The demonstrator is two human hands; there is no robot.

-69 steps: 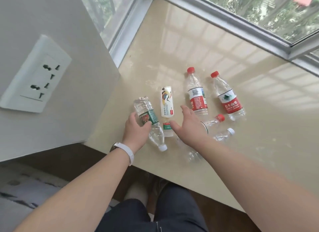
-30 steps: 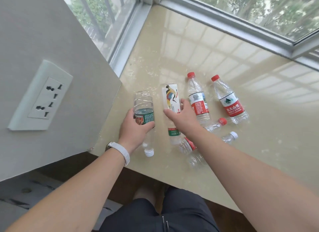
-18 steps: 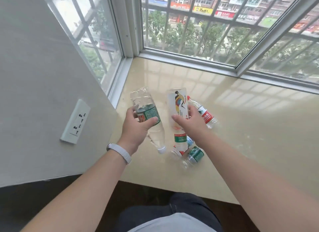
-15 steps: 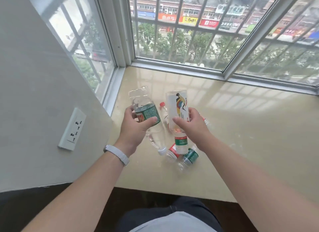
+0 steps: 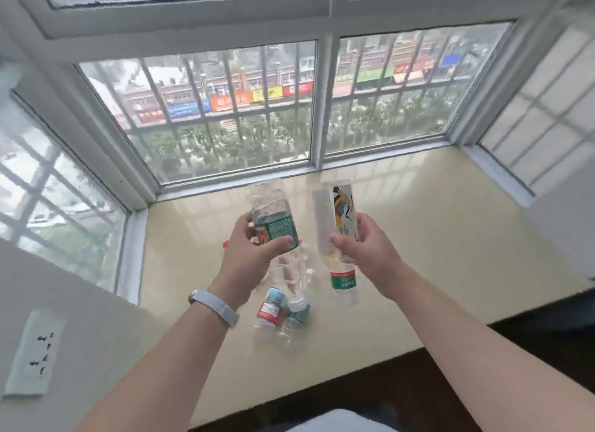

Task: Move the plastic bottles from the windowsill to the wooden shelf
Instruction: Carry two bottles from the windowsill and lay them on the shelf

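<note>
In the head view, above the cream windowsill point(image 5: 434, 238), the left hand point(image 5: 254, 254) has its fingers point(image 5: 280, 242) wrapped tight round a clear bottle with a green label point(image 5: 273, 219), held base-up. Just right of that bottle, the right hand point(image 5: 363, 248) grips a white bottle with a bird picture point(image 5: 335, 219), also base-up, fingers closed on it. Below the green-label bottle, more bottles point(image 5: 280, 312) lie on the windowsill near its front edge, and a wall socket point(image 5: 35, 351) sits far to its lower left.

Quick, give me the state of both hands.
Left hand: closed around the green-label bottle.
Right hand: closed around the white-label bottle.
</note>
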